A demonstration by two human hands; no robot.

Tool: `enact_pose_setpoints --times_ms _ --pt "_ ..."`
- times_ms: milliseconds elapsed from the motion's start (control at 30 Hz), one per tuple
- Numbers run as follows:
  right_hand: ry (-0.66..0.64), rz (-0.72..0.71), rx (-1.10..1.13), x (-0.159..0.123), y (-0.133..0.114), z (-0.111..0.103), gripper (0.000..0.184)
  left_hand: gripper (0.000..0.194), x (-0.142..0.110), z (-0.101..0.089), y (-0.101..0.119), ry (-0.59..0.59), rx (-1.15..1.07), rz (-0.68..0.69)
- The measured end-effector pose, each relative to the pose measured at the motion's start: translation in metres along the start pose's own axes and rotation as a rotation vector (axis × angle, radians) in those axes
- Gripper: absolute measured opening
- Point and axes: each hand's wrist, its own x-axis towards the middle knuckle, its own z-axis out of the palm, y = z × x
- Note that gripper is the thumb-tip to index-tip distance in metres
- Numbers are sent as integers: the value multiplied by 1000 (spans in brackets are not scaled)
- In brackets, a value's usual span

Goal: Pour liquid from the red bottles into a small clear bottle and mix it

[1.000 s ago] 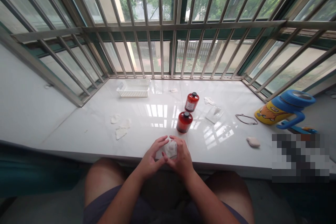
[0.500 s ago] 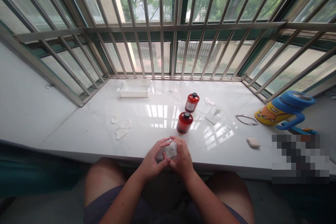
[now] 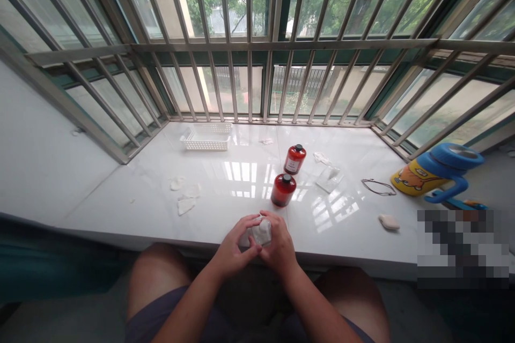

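Both hands sit close together at the front edge of the white marble sill (image 3: 225, 195). Between them is a white clay-like lump (image 3: 262, 233), partly hidden by my fingers. My left hand (image 3: 235, 241) cups it from the left, and my right hand (image 3: 279, 244) presses on it from the right. Just beyond my fingers stands a red-brown bottle with a black cap (image 3: 283, 191). A second, labelled bottle (image 3: 295, 159) stands farther back.
A white plastic mesh basket (image 3: 206, 142) stands at the back of the sill. Scraps of white material (image 3: 185, 205) lie to the left, and a clear plastic piece (image 3: 330, 180), a thin wire loop (image 3: 378, 187) and a blue-and-yellow cup (image 3: 436, 171) lie to the right. Steel window bars (image 3: 249, 37) run behind.
The view has shifted slightly, moving the sill lower in the picture. My hands remain around the lump, with the left fingers now lying farther over it.
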Motion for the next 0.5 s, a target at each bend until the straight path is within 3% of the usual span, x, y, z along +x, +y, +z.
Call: enact_pose_setpoints --times_ms 500 --pt "-21 8 22 -2 1 -1 48 41 -2 6 -2 61 4 42"
